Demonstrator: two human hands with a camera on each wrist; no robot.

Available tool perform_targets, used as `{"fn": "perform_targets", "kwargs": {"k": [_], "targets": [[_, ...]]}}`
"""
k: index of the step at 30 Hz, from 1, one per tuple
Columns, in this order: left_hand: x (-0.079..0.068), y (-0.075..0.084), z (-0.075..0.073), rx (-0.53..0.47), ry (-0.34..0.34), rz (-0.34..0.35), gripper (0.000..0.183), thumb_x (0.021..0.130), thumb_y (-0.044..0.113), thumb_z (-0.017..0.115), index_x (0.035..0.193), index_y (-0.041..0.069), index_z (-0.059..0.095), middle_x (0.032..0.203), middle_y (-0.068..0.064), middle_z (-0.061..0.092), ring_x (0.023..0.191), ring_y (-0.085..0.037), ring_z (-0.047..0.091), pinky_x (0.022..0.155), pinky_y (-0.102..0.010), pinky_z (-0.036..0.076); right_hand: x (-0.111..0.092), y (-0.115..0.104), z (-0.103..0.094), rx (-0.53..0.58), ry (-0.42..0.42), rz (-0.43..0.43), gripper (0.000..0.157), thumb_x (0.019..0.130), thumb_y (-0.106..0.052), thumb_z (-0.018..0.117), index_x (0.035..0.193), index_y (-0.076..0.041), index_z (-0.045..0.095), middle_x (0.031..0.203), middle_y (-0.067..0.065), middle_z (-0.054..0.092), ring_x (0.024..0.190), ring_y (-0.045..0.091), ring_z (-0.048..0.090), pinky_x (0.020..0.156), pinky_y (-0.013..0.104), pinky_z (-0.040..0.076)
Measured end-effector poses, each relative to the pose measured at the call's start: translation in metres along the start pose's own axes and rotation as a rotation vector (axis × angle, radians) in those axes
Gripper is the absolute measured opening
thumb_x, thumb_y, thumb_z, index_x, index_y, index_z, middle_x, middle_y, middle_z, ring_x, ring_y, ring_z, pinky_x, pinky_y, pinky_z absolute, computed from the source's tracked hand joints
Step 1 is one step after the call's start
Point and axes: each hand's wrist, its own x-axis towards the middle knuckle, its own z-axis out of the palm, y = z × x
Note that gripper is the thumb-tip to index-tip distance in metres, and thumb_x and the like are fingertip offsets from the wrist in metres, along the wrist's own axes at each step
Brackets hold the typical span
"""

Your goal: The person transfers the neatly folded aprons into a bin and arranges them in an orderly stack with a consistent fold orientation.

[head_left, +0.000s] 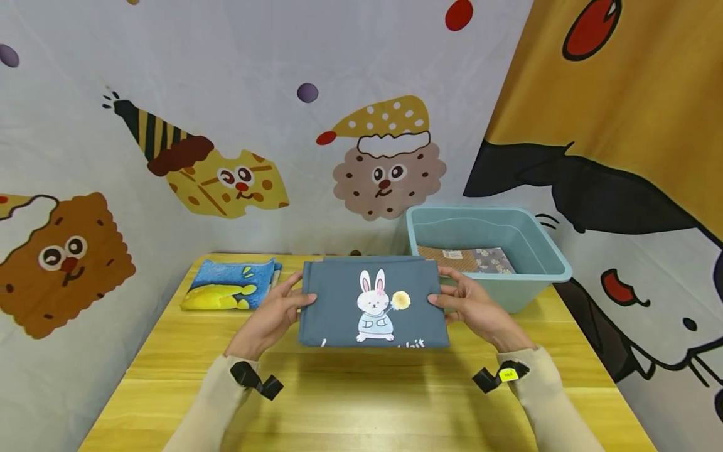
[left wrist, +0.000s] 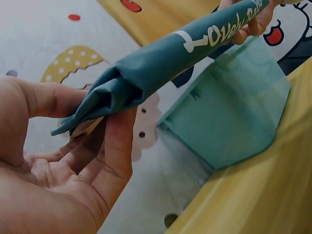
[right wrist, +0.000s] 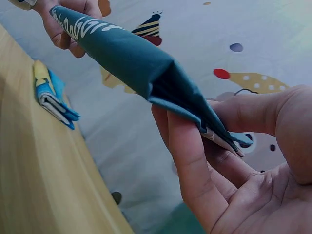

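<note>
A folded blue-grey cloth (head_left: 333,307), printed with a white rabbit and lettering, is held up above the table between both hands. My left hand (head_left: 273,317) pinches its left edge, thumb on the front and fingers behind. On the opposite edge my right hand (head_left: 477,311) grips in the same way. In the left wrist view, the folded layers of the cloth (left wrist: 161,63) show at its end, between thumb and fingers. From the right wrist, the cloth (right wrist: 126,53) is seen with its fold gaping slightly, and something pale lies beneath it under the fingers.
Behind the right hand stands a light teal plastic bin (head_left: 542,267) with a folded brown and floral cloth (head_left: 491,260) inside. A folded blue and yellow cloth (head_left: 228,285) lies at the table's back left. The wooden table (head_left: 373,402) meets a printed curtain (head_left: 254,94) behind.
</note>
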Motion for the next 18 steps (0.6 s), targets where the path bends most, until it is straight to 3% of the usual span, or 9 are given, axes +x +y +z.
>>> {"fn": "perform_targets", "kwargs": {"k": [11,14,18], "targets": [[0.023,0.018,0.029,-0.025,-0.02,0.023,0.078,0.096,0.011,0.069,0.161,0.026,0.03,0.148,-0.014,0.056,0.112,-0.018,0.068,0.094,-0.039,0.054,-0.013,-0.02,-0.027,-0.061,0.037,-0.018,0.082,0.101,-0.014,0.066,0.161,-0.006,0.011,0.118,-0.003,0.074,0.091,0.019,0.077,0.079,0.039,0.064],[0.03,0.02,0.035,-0.034,-0.025,0.022,0.082,0.096,0.011,0.069,0.163,0.025,0.025,0.141,-0.009,0.062,0.107,-0.017,0.069,0.093,-0.038,0.054,-0.015,-0.021,-0.035,-0.071,0.043,-0.03,0.082,0.101,-0.014,0.066,0.161,-0.005,0.011,0.116,-0.003,0.074,0.092,0.019,0.077,0.081,0.04,0.064],[0.041,0.021,0.046,-0.035,-0.016,0.002,0.088,0.096,0.012,0.069,0.165,0.023,0.017,0.115,0.001,0.069,0.094,-0.014,0.064,0.094,-0.038,0.05,-0.017,-0.022,-0.047,-0.042,0.055,-0.032,0.083,0.101,-0.011,0.065,0.16,-0.005,0.008,0.116,-0.003,0.075,0.092,0.018,0.077,0.078,0.037,0.064]]}}
